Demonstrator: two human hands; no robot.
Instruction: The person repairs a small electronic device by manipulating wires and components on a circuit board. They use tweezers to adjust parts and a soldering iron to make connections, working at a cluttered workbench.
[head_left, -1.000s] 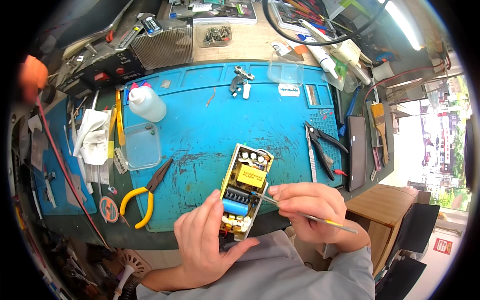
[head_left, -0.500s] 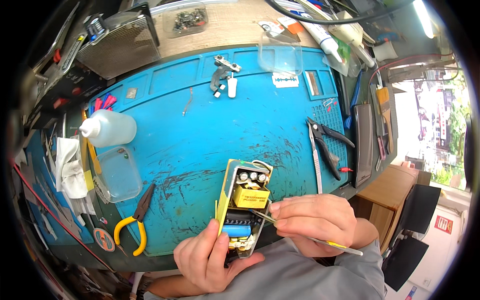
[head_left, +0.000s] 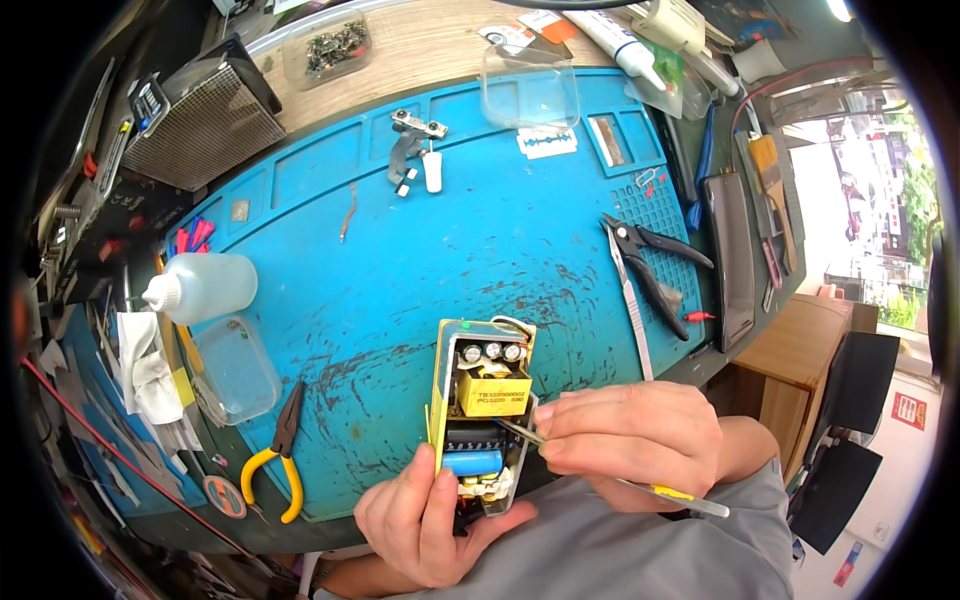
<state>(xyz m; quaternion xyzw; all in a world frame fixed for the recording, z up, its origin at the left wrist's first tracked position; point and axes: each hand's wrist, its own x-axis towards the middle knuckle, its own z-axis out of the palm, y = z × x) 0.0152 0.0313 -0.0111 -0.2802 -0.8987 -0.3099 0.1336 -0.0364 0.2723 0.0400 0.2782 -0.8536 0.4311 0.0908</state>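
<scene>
My left hand (head_left: 425, 525) grips the lower left side of an opened power supply (head_left: 484, 425), fingers on its left wall and thumb under the near end. The long case holds a yellow transformer (head_left: 495, 394), silver-topped capacitors at the far end, and black and blue cylinders nearer me. In my right hand (head_left: 640, 445) is a slim pair of metal tweezers (head_left: 690, 500), pinched like a pen, the yellow-marked tail sticking out behind. Their tip reaches into the case just below the transformer; what it touches there is hidden.
Beneath the work lies a scuffed blue mat (head_left: 400, 270). Yellow-handled pliers (head_left: 280, 455), a squeeze bottle (head_left: 205, 287) and a clear tray (head_left: 235, 370) sit at left. Black cutters (head_left: 650, 265) and a scalpel handle (head_left: 630, 310) lie at right. A razor blade (head_left: 547, 143) rests farther back.
The whole view has shifted slightly, so the bench things appear moved. Both hands keep their holds, and the tweezers' tip stays inside the power supply at about the same spot.
</scene>
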